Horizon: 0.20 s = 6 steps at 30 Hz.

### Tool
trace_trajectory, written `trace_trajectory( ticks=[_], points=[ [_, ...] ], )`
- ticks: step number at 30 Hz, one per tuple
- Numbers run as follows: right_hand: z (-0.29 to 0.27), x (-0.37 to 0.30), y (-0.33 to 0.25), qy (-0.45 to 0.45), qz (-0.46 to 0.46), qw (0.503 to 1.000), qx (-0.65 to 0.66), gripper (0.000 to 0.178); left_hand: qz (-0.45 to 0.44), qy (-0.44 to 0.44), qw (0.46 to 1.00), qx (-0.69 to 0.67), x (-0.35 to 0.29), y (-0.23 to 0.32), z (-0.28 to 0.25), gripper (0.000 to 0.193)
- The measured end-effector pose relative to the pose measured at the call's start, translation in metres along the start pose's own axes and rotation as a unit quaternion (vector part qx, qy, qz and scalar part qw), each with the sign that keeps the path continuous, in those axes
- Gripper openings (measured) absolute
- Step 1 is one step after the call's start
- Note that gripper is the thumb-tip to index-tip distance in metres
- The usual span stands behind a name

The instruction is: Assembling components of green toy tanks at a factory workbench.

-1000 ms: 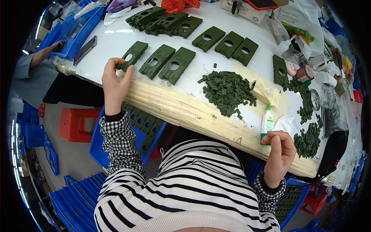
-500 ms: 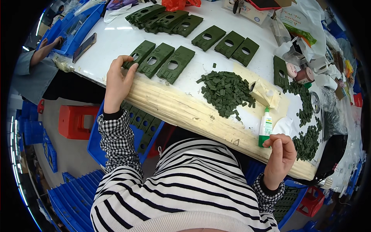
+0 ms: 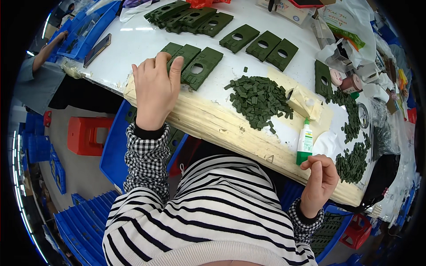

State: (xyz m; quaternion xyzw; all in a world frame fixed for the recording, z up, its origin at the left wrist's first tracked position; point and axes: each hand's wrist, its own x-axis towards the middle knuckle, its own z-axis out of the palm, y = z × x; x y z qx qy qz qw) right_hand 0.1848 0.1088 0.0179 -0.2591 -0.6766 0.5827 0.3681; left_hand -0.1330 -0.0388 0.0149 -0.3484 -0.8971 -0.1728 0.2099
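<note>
My left hand [image 3: 156,91] lies over the near ends of a row of dark green plastic tank hulls [image 3: 198,68], fingers stretched and thumb apart. It covers part of the leftmost hulls, and I cannot tell how firmly it touches them. Each hull is a flat slab with a round hole. My right hand [image 3: 320,179] hovers by the table's near edge with thumb and fingers curled close together. Whatever they may pinch is too small to make out. Beside those fingertips is a white and green glue bottle [image 3: 305,144]. A heap of small green plastic pieces [image 3: 259,101] lies between my hands.
More hulls [image 3: 262,45] lie farther back. At right are more small pieces [image 3: 352,165], a single hull [image 3: 323,79] and a beige box [image 3: 306,104]. A phone [image 3: 97,50] rests at the left edge. Blue crates [image 3: 113,150] stand below the table. Another person's arm [image 3: 46,53] reaches in at far left.
My left hand has shifted right along the near hulls and its fingers have spread from a grip at the leftmost one. My right hand has barely moved.
</note>
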Motion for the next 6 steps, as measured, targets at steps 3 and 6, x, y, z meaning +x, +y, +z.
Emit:
trace_trajectory(
  ticks=[3,6],
  points=[
    [-0.001,-0.002,0.001,-0.007,-0.004,1.0,0.002,0.014,-0.022,-0.039,0.998,0.051,0.004,0.005,0.005,0.049],
    [-0.003,-0.005,0.003,-0.015,-0.011,1.0,0.005,0.015,-0.036,-0.089,0.993,0.062,0.012,0.006,0.008,0.056]
  ],
)
